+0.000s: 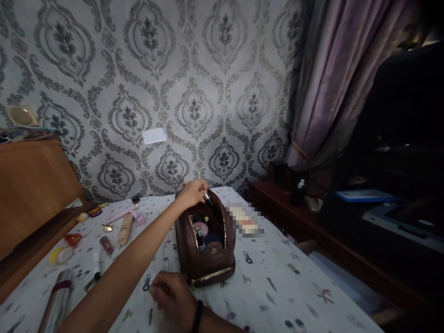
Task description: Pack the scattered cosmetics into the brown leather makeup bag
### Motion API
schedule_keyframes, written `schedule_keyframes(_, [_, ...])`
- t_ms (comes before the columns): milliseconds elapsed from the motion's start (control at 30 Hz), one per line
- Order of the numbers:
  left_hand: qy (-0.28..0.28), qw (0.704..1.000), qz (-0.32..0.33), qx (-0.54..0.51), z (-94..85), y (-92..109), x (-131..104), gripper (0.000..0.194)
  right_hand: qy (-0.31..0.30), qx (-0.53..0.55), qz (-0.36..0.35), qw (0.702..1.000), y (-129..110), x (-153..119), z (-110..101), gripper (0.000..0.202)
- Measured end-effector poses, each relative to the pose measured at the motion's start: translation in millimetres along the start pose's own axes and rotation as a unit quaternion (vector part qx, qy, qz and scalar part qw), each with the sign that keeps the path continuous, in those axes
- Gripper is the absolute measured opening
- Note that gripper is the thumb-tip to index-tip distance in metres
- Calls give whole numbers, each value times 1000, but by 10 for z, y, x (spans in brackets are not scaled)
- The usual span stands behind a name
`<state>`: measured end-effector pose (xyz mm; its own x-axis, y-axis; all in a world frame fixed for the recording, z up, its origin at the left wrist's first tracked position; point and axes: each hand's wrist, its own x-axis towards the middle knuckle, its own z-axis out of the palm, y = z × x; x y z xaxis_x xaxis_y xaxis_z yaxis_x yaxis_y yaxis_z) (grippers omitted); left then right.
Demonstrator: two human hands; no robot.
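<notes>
Brown bag [208, 262] lies beneath left hand [193, 191] pinching dark tube [209, 200], beyond curled right hand [176, 296].

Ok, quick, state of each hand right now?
Left hand: closed, holding a black-and-silver item.
Right hand: fingers curled, nothing visible inside; can't tell if empty.

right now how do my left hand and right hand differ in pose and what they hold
Your left hand is over the far part of the brown bag, pinching a dark item with a silvery end; your right hand is by the near end, with no held item showing. The right wrist wears a dark band, while the left is bare. Both are bare-fingered, without gloves.
</notes>
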<state>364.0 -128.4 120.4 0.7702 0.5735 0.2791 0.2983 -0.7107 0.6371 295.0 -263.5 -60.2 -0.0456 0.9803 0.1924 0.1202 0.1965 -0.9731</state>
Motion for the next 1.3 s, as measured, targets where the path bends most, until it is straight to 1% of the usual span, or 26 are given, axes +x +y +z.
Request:
schedule_keyframes(100, [-7,1000,-16,-9,-11,-7,36,9,-1,-2,-3,1000,-12,1,-1,31])
schedule_keyframes(300, [-25,998,-57,17,123,1,5,12,-6,-3,0,1000,-33,-7,-3,30])
schedule_keyframes(433, [-17,996,-72,46,110,32,16,10,-2,-5,8,1000,-61,-16,-9,24])
schedule_keyframes(567, [-1,994,-73,80,93,42,47,10,0,-7,1,1000,-78,-19,-14,21])
schedule_keyframes(767, [-31,988,-73,130,195,39,50,10,-3,-7,1,1000,-50,-10,-13,21])
schedule_keyframes(1000, [-42,977,-51,205,198,46,57,19,-4,3,1,1000,-41,-13,-6,19])
schedule_keyframes(1100, [-43,973,-52,222,210,31,64,22,-10,3,8,1000,-28,-3,-6,19])
schedule_keyframes(1200, [-44,969,-53,235,211,23,68,24,-4,-10,10,1000,-27,-5,-12,15])
schedule_keyframes(1300, [-44,967,-55,246,193,19,65,28,-2,-8,16,1000,-45,-22,-14,15])
